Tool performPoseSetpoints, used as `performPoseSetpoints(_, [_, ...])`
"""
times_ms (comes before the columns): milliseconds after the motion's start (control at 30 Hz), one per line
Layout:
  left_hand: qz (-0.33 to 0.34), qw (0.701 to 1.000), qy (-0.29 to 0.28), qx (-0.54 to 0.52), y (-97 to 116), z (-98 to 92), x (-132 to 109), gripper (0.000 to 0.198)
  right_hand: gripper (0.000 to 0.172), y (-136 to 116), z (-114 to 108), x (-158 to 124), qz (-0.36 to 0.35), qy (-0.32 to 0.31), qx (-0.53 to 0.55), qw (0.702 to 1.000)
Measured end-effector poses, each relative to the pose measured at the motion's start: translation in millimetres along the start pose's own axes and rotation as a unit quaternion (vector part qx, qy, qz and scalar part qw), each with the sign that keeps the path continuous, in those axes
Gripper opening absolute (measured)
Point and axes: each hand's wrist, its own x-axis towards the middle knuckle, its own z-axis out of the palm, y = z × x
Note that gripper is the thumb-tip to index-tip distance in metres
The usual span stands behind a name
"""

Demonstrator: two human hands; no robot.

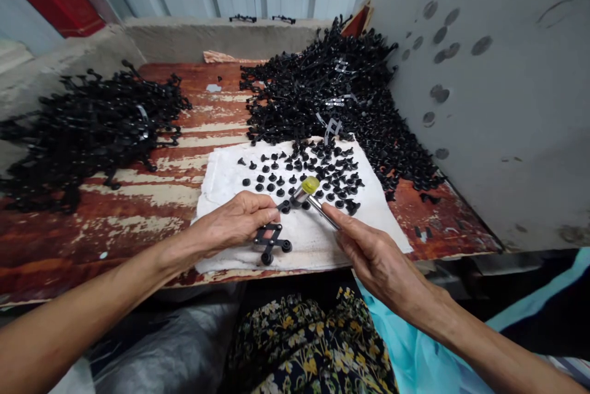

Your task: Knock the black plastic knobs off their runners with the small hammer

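1. The left hand [237, 222] lies palm down on the white cloth [221, 179] with its fingers curled. Their tips pin the upper end of a black cross-shaped frame [271, 239], and the frame's round ends stick out below the fingers, near the front edge of the cloth.
2. The right hand [373, 256] is closed round the thin metal handle of a small hammer [310, 191], with the thumb laid along the shaft. The yellow head sits just past the left fingertips, over a small black piece; whether it touches that piece cannot be told.
3. The step looks like tapping a small piece close to the pinning fingers. Done well, that likely means short, light strokes from the wrist with the head landing square.
4. The frame should be pressed flat so the cloth cushions it without letting it rock. The left fingertips are best drawn back a little from the head, since they sit very near it.
5. Loose black caps [304, 174] dot the far half of the cloth, within easy reach.
6. Two heaps of black parts lie on the worn red desk [152, 197], one to the left [87, 130] and one behind the cloth [332, 80].
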Motion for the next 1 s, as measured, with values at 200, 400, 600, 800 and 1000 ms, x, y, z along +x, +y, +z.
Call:
performPoseSetpoints(200, [0.0, 1.0, 0.008, 0.007, 1.8, 1.8, -1.2, 0.036, 0.052, 0.9, 1.6, -0.9, 0.008, 0.001, 0.002, 1.0])
performPoseSetpoints(400, [0.005, 1.0, 0.008, 0.015, 1.0, 1.9, 0.1, 0.037, 0.051, -0.1, 0.9, -0.9, 0.006, -0.001, 0.002, 1.0])
performPoseSetpoints(600, [0.019, 0.999, 0.014, 0.036, -3.5, 1.4, 3.4, 0.036, 0.051, -2.1, -0.3, -0.6, 0.009, -0.006, 0.0, 1.0])
performPoseSetpoints(800, [0.04, 0.995, 0.008, 0.088, -11.3, -3.0, 6.1, 0.032, 0.052, -1.0, -0.3, -0.8, 0.009, -0.005, 0.007, 1.0])
performPoseSetpoints(1000, [0.036, 0.986, 0.015, 0.164, -1.5, -7.9, 8.0, 0.03, 0.052, -3.9, -2.8, 0.1, -0.005, 0.031, 0.033, 0.999])
